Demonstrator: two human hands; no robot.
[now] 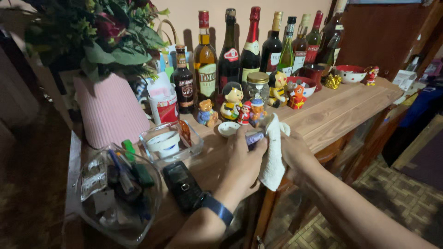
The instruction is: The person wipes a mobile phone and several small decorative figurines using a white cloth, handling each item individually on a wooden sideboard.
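Wooden shelf (350,108), plank top with visible grain, is crowded, so the main risk is an elbow or cloth swing knocking something off the front edge onto the tiled floor (369,193); the row of tall glass bottles (251,46) along the back wall is smooth, narrow-based and would topple like dominoes if bumped. Pink ribbed vase (110,110), matte and wide, holds a big leafy bouquet and looks stable. Clear glass bowl (92,216) at the near corner, filled with pens and small packets, overhangs close to the edge and could slide. Square glass dish (196,138) with a roll of tape sits just beside a black phone (182,184), slick plastic, lying near the left wrist, easy to nudge. White cloth (272,157), soft terry-like and crumpled, is bunched in the right hand (295,152), fingers closed around it. Left hand (244,159) pinches a small figurine (254,137), purple and pale, likely glazed ceramic, held above the shelf's front edge between both hands and touching the cloth; a slippery glaze plus rubbing could make it drop and chip. Other small figurines (233,101), glossy and rounded, stand close behind, apart from the hands, and a tiny white dish (227,129) sits just beside the left fingers
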